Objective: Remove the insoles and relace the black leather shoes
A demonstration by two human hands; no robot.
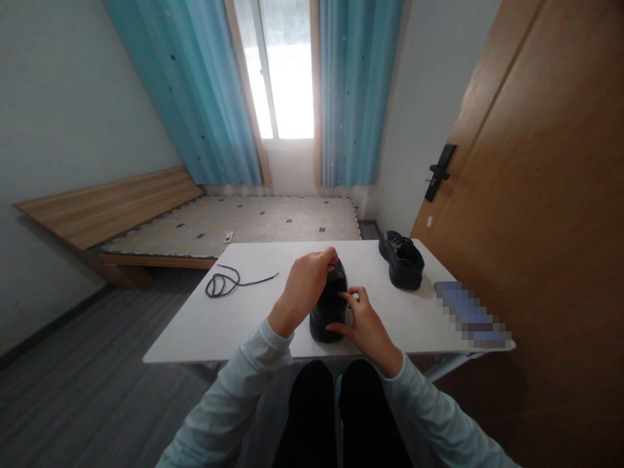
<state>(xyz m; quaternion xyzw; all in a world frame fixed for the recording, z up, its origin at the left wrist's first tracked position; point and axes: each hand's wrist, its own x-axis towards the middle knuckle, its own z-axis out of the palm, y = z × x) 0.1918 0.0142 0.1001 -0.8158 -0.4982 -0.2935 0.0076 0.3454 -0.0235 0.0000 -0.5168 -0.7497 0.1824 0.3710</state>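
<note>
A black shoe (324, 327) stands near the front edge of the white table, its heel facing me. My left hand (308, 278) is over its left side and front, fingers curled together at the lacing area; what they pinch is hidden behind the hand. On the shoe's right side, my right hand (363, 323) grips it, with the thumb at the heel and the fingers at the collar. A dark shoelace (229, 284) lies loosely looped on the left of the table. The other black shoe (405, 261) rests at the back right.
The white table (195, 335) reaches across in front of my knees. A blurred-out bluish flat item (470, 315) lies at its right edge. Behind it is a bed (273, 218) bearing a small white remote (229, 237). A wooden door (546, 214) stands close on the right.
</note>
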